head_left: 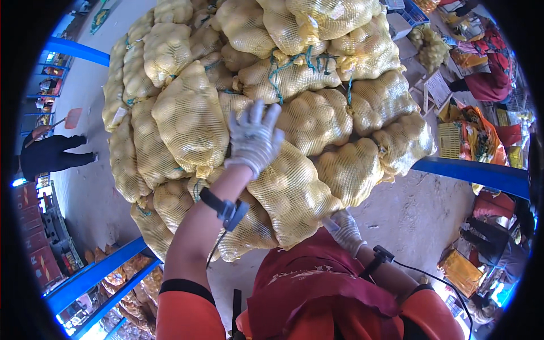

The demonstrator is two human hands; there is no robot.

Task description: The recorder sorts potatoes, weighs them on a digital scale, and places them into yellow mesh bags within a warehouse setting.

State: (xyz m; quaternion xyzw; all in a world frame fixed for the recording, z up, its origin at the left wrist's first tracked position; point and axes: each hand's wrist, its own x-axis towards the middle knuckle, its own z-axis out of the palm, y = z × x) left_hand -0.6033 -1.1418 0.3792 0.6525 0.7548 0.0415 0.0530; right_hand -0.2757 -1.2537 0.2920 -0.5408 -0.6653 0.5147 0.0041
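A tall stack of yellow mesh sacks [306, 122] of pale round produce, tied with teal twine, fills the upper middle. My left hand [252, 136], in a grey-striped glove, is spread over the centre of the stack with fingers apart, beside an upright sack [190, 119] and above a large slanted sack [289, 195]. My right hand [345, 232], also gloved, is at the lower front corner of that slanted sack, its fingertips partly hidden against the mesh, so its grip is unclear.
Blue metal beams [470, 175] flank the stack. A person [54, 153] in dark clothes stands at left with a red long-handled tool. Other people [490, 79] are among crates and bags at right. More sacks [150, 289] lie at lower left on the concrete floor [385, 209].
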